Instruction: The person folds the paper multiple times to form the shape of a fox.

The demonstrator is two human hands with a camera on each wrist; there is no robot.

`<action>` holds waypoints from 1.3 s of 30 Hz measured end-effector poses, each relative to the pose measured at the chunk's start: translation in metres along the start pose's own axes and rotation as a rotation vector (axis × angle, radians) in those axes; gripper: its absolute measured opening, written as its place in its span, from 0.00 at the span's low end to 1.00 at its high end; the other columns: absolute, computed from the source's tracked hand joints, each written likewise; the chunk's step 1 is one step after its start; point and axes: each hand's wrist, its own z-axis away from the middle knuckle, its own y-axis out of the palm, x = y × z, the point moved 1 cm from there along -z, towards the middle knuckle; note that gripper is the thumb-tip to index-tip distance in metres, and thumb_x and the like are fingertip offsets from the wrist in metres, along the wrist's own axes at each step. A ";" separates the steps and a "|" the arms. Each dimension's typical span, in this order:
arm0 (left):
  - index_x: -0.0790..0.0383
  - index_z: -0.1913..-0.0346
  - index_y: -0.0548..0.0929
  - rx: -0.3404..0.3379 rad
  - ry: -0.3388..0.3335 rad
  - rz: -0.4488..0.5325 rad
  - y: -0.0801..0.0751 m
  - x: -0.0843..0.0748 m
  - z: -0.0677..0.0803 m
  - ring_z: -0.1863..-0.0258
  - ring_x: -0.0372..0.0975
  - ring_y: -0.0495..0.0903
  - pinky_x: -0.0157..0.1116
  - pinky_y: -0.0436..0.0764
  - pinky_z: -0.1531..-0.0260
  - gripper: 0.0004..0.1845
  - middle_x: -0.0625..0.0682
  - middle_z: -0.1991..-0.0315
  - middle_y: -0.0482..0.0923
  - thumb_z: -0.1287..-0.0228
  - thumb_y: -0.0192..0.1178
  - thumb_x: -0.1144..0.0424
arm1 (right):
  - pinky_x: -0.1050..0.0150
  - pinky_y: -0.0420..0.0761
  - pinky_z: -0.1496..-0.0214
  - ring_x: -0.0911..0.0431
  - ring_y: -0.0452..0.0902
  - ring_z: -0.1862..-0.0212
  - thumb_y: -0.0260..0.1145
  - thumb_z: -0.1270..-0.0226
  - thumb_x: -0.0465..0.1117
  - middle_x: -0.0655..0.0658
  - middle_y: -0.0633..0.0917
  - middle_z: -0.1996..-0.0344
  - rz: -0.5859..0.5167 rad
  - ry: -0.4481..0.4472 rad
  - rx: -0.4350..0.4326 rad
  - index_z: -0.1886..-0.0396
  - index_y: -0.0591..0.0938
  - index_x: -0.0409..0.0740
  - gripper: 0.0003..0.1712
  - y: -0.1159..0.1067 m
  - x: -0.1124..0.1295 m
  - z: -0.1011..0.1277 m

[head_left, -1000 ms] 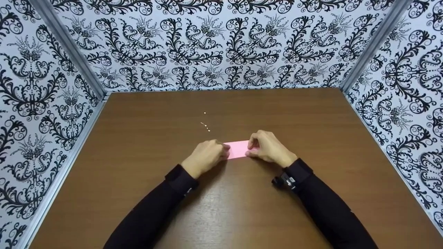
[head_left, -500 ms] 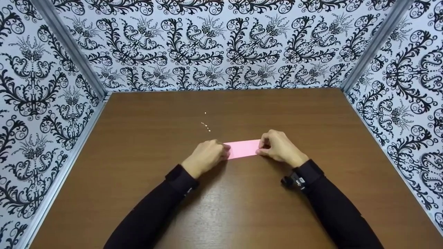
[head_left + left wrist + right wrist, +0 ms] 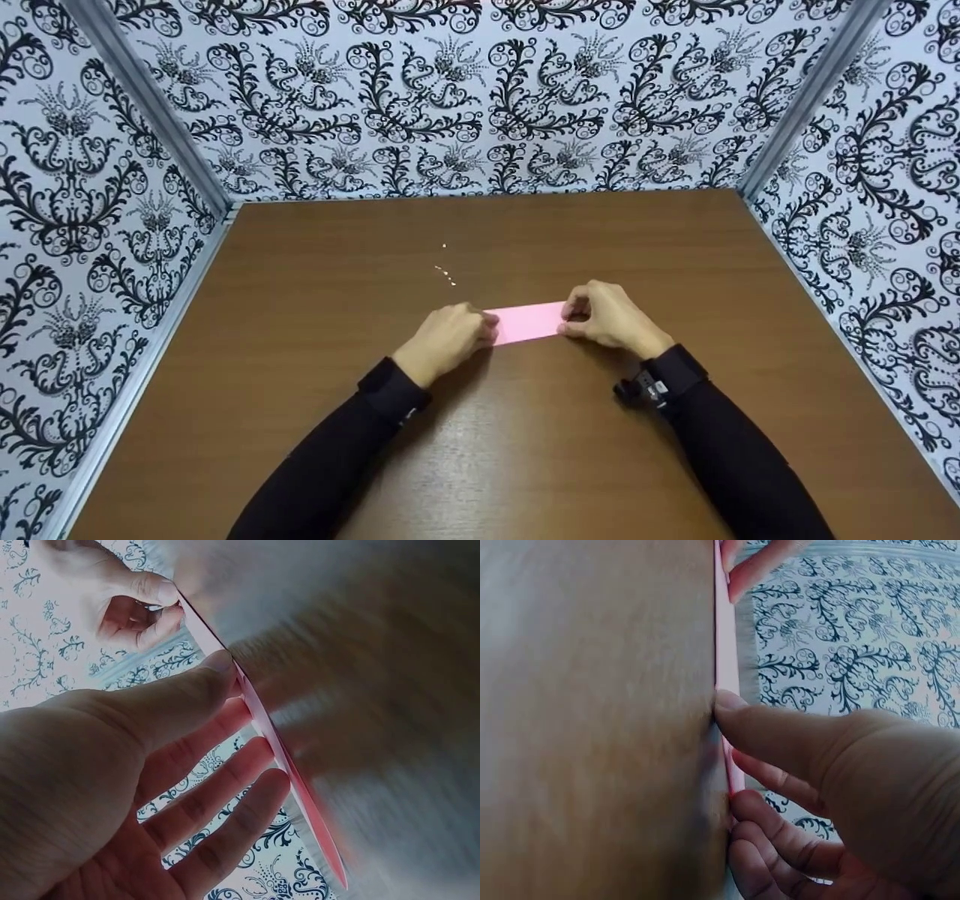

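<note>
A pink strip of paper (image 3: 529, 322) lies flat on the brown table, stretched between both hands. The left hand (image 3: 446, 334) holds its left end. In the left wrist view, thumb and several fingers touch the paper (image 3: 201, 634), whose layers part slightly at the lower end, as if folded. At the other end, the right hand (image 3: 611, 319) grips the paper with its thumb on the near side and curled fingers on the far side. Seen from the right wrist, the paper (image 3: 726, 645) is nearly edge-on, the right thumb pressed at its edge. Fingers hide both ends in the head view.
The brown table (image 3: 322, 247) spreads out around the hands. Small bright specks (image 3: 448, 276) show on it beyond the paper. White walls with black scrollwork (image 3: 480, 97) enclose the back and both sides, with grey metal posts (image 3: 795, 105) at the corners.
The right hand has shifted rightward along the strip, mostly in the first half second, so more pink paper shows between the hands. The left hand has stayed in place.
</note>
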 end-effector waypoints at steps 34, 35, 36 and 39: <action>0.57 0.58 1.01 0.050 -0.056 0.000 -0.001 -0.004 -0.001 0.41 0.60 0.97 0.60 0.97 0.44 0.07 0.56 0.35 0.97 0.19 0.75 0.63 | 0.49 0.78 0.42 0.42 0.81 0.47 0.85 0.24 0.42 0.34 0.85 0.48 0.021 0.072 -0.124 0.50 0.89 0.40 0.15 0.010 -0.007 -0.003; 0.57 0.58 1.01 0.053 -0.057 0.002 -0.001 -0.004 -0.001 0.41 0.60 0.97 0.59 0.97 0.44 0.08 0.55 0.35 0.97 0.18 0.75 0.63 | 0.50 0.77 0.42 0.42 0.81 0.48 0.84 0.23 0.41 0.34 0.85 0.48 0.015 0.072 -0.122 0.51 0.88 0.40 0.13 0.010 -0.007 -0.003; 0.57 0.58 1.01 0.056 -0.058 0.004 -0.001 -0.004 -0.001 0.42 0.60 0.97 0.59 0.97 0.45 0.08 0.55 0.35 0.97 0.18 0.75 0.63 | 0.51 0.77 0.43 0.43 0.81 0.48 0.83 0.21 0.41 0.35 0.85 0.49 0.008 0.071 -0.120 0.51 0.88 0.40 0.12 0.010 -0.007 -0.004; 0.57 0.61 0.99 0.062 -0.056 0.010 -0.001 -0.005 -0.001 0.44 0.59 0.98 0.59 0.98 0.47 0.10 0.55 0.35 0.97 0.17 0.74 0.63 | 0.53 0.78 0.44 0.44 0.83 0.50 0.80 0.18 0.40 0.36 0.88 0.52 -0.014 0.067 -0.117 0.52 0.88 0.40 0.09 0.009 -0.006 -0.003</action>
